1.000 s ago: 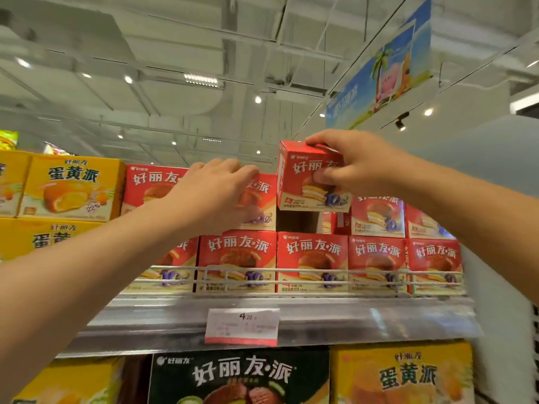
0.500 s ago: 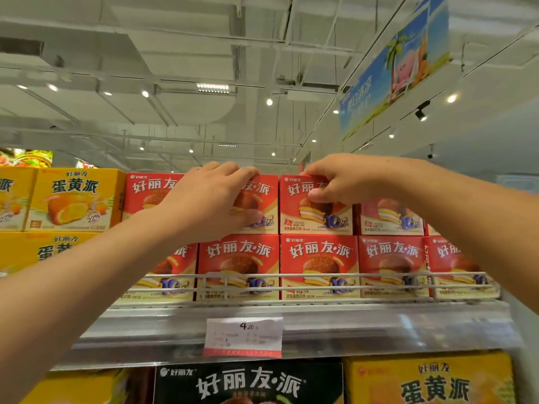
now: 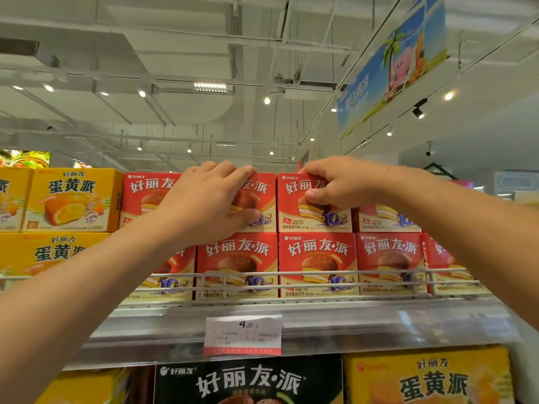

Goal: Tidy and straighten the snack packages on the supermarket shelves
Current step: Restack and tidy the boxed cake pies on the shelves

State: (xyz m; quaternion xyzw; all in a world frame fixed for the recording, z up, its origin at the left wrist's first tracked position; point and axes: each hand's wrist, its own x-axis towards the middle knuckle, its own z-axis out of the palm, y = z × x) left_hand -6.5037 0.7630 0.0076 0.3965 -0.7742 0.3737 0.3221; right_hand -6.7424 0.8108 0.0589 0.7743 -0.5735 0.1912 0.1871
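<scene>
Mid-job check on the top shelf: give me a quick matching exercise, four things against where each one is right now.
Things:
1. right hand
2. left hand
3. price tag
4. black box

Places:
A. clipped to the shelf's front edge
B. on the shelf below
C. gripping the upper-row red box with its front mostly showing
D. spread over the upper-row red box to the left of that one

Pairs: 1-C, 2-D, 3-A, 4-B
</scene>
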